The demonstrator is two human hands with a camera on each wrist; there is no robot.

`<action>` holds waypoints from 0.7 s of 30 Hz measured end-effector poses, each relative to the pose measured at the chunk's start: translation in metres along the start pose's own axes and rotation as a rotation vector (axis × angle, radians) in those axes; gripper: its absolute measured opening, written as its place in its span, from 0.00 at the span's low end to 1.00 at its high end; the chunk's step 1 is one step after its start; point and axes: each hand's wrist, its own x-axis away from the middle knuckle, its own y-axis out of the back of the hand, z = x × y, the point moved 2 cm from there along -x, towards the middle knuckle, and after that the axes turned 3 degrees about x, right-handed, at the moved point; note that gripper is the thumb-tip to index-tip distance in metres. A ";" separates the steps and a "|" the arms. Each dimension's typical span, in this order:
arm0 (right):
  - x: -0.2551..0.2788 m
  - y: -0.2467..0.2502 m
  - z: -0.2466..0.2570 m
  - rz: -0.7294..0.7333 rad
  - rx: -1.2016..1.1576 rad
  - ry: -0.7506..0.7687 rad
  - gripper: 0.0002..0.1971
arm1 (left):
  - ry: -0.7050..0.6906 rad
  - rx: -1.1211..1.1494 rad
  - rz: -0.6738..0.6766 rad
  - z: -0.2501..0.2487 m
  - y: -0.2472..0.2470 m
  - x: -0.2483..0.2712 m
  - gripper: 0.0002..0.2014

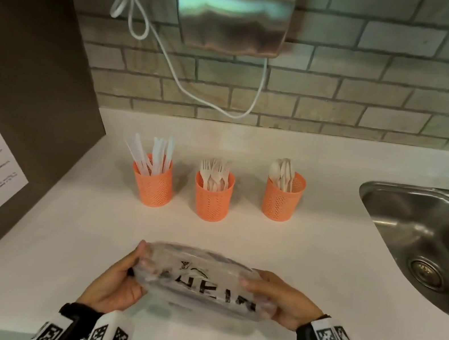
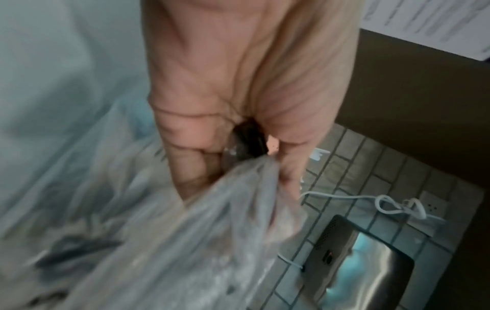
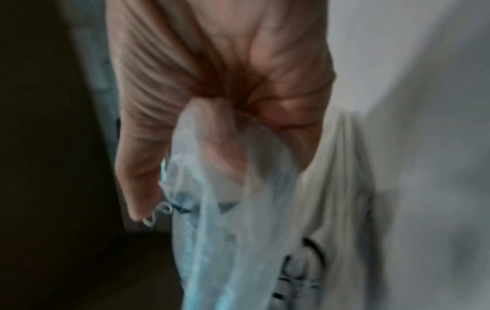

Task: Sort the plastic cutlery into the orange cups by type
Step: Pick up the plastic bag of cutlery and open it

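Observation:
Three orange mesh cups stand in a row on the white counter: the left cup point(image 1: 152, 184) holds white knives, the middle cup point(image 1: 212, 194) forks, the right cup point(image 1: 283, 198) spoons. Near the counter's front edge a clear plastic bag point(image 1: 199, 280) with black lettering is held between both hands. My left hand point(image 1: 120, 277) grips its left end, fingers curled round the plastic; the left wrist view shows the bag point(image 2: 201, 220) bunched in that grip. My right hand point(image 1: 281, 298) grips the right end, and the bag point(image 3: 238, 209) hangs from its fingers. I cannot see cutlery inside the bag.
A steel sink point(image 1: 429, 242) lies at the right with a tap behind it. A dark panel point(image 1: 24, 74) with a printed notice walls the left side. A metal hand dryer point(image 1: 231, 6) and a white cable point(image 1: 174, 71) hang on the tiled wall behind the cups.

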 end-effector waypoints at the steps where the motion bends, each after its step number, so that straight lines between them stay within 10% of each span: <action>1: 0.000 0.001 -0.002 -0.026 0.149 0.002 0.32 | 0.043 0.043 -0.022 0.002 -0.001 -0.005 0.28; 6: -0.003 0.014 -0.005 -0.263 0.154 0.127 0.40 | 0.095 -0.010 -0.256 0.002 -0.028 -0.003 0.21; 10: 0.020 0.003 -0.001 -0.775 0.638 0.528 0.22 | -0.446 -0.867 -0.601 -0.015 -0.035 0.018 0.28; 14: 0.034 -0.034 -0.012 -0.785 1.049 0.706 0.19 | -0.839 -1.523 -0.408 -0.003 -0.045 0.039 0.16; 16: 0.030 -0.037 -0.018 -0.735 1.110 0.686 0.13 | -0.830 -1.674 -0.317 0.008 -0.047 0.039 0.08; 21: 0.015 -0.041 -0.016 -0.590 1.197 0.405 0.07 | -0.501 -1.818 -0.410 0.008 -0.041 0.023 0.31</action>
